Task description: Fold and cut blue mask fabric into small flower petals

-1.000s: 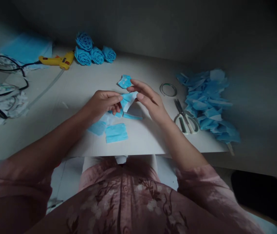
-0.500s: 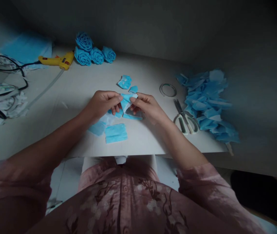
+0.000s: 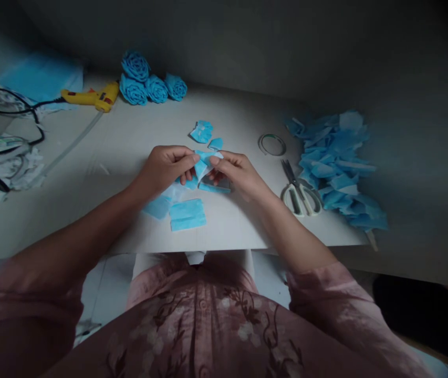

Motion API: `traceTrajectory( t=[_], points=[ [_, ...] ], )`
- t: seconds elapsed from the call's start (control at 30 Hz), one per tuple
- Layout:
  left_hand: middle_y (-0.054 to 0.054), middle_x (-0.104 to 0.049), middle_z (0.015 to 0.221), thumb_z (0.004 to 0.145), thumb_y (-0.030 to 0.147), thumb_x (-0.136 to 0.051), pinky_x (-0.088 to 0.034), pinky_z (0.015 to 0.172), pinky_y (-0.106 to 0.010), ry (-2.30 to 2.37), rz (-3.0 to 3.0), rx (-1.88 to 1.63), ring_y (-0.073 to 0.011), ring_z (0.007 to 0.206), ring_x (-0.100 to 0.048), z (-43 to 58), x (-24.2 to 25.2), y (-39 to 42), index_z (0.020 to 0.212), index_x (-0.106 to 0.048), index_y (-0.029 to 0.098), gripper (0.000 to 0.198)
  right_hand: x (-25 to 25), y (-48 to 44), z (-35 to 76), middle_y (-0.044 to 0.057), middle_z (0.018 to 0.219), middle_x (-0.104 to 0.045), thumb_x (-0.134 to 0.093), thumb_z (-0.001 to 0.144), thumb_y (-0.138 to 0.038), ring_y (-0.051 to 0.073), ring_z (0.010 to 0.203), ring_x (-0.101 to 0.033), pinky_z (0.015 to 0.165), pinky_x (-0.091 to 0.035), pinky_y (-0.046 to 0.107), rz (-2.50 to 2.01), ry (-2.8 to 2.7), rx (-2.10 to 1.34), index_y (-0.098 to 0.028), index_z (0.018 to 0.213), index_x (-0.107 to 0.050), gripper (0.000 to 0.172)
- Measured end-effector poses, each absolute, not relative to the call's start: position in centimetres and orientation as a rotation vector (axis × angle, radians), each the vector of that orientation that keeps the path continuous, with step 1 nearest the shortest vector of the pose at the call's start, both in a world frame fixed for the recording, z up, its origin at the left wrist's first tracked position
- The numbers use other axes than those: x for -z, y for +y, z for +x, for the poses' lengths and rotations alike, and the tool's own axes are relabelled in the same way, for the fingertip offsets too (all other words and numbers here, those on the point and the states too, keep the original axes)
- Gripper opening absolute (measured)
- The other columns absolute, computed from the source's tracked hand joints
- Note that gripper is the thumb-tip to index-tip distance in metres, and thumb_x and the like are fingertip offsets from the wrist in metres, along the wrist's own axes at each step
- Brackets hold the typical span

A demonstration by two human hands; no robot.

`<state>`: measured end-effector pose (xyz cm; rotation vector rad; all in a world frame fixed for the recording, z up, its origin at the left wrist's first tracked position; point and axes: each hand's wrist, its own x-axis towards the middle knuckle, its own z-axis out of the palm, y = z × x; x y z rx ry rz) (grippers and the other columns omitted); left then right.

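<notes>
A small, creased piece of light blue tissue-like material (image 3: 205, 163) is held just above the middle of the pale table (image 3: 109, 142), a little back from its front edge. The left hand (image 3: 166, 168) pinches its left side between thumb and fingertips. The right hand (image 3: 237, 173), which a second ago reached over it with fingers stretched flat, has curled in and now pinches the right side. Both hands grip the piece at once, so I judge the shaping of it is now properly in hand.

Flat blue rectangles of the same material (image 3: 187, 214) lie under the wrists, near the front edge. Two small blue scraps (image 3: 204, 132) sit just behind the hands. Toward the right edge are pale-handled scissors (image 3: 300, 193), a thin wire ring (image 3: 272, 144) and a loose heap of cut blue pieces (image 3: 337, 168). At the back left lie a yellow glue gun (image 3: 90, 97) and four rolled blue roses (image 3: 148, 84).
</notes>
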<state>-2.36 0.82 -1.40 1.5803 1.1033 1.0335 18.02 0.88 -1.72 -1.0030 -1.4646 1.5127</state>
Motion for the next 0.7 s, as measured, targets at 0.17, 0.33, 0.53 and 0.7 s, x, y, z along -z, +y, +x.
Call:
traceTrajectory(
  t=[0.17, 0.33, 0.53, 0.7],
  points=[
    [0.001, -0.064, 0.053, 0.088, 0.027, -0.069, -0.046, 0.049, -0.019, 1.129, 1.603, -1.062, -0.0082, 0.045, -0.055, -2.19, 1.22, 0.56, 0.067, -0.070, 0.017, 0.023, 2.15, 0.96, 17.92, -0.004, 0.065, -0.058, -0.093, 0.074, -0.059, 0.010, 0.062, -0.054, 0.059, -0.047, 0.026, -0.942, -1.505, -1.501, -0.020, 0.075, -0.066, 0.047],
    [-0.002, -0.069, 0.060, 0.089, 0.026, -0.071, -0.048, 0.049, -0.020, 1.071, 1.445, -1.023, -0.0094, 0.048, -0.059, -1.98, 1.00, 0.51, 0.070, -0.072, 0.015, 0.022, 2.46, 1.41, 18.04, -0.004, 0.066, -0.056, -0.091, 0.075, -0.062, 0.010, 0.062, -0.054, 0.059, -0.048, 0.026, -0.961, -1.476, -1.439, -0.021, 0.074, -0.063, 0.050],
    [-0.007, -0.071, 0.063, 0.093, 0.035, -0.071, -0.050, 0.046, -0.022, 0.986, 1.269, -0.990, -0.0122, 0.051, -0.064, -2.02, 1.19, 0.94, 0.070, -0.071, 0.013, 0.032, 2.10, 1.37, 18.41, -0.004, 0.066, -0.055, -0.089, 0.077, -0.062, 0.010, 0.063, -0.051, 0.060, -0.045, 0.026, -0.961, -1.565, -1.387, -0.021, 0.072, -0.059, 0.051],
    [-0.001, -0.068, 0.058, 0.085, 0.027, -0.080, -0.048, 0.050, -0.020, 1.052, 1.496, -0.918, -0.0090, 0.049, -0.059, -2.28, 1.02, 0.76, 0.070, -0.071, 0.014, 0.022, 2.58, 1.27, 18.30, -0.006, 0.063, -0.049, -0.087, 0.080, -0.064, 0.010, 0.062, -0.046, 0.059, -0.041, 0.026, -0.942, -1.678, -1.367, -0.022, 0.070, -0.055, 0.053]
  ],
)
